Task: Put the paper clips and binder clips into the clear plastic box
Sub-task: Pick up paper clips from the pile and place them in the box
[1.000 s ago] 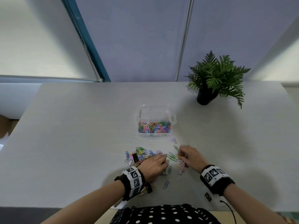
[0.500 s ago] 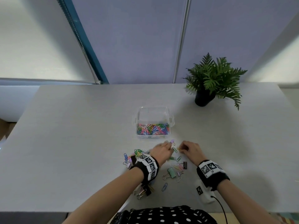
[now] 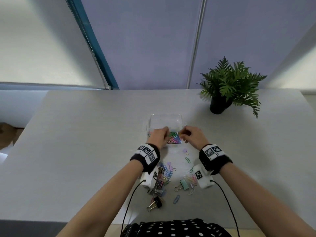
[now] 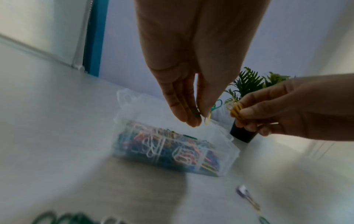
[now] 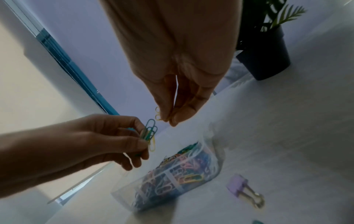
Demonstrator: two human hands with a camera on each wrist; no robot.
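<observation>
Both hands are up off the desk [image 3: 85,151] pile, over the clear box [image 3: 165,119]: left hand [image 3: 158,136] and right hand [image 3: 192,135] each pinch paper clips [image 5: 150,133]; loosen each grip low inside the rim.

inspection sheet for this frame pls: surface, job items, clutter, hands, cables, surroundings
Surface: grey table.
Job's things: clear box part full of clips; loose clips and binder clips near the table's front edge.
Clutter: potted plant, far right.
Grips: left hand pinches green clips, right hand yellow clips, both over the box.
Cables: black wrist-camera cables.
Surroundings: blinds, blue frame.
</observation>
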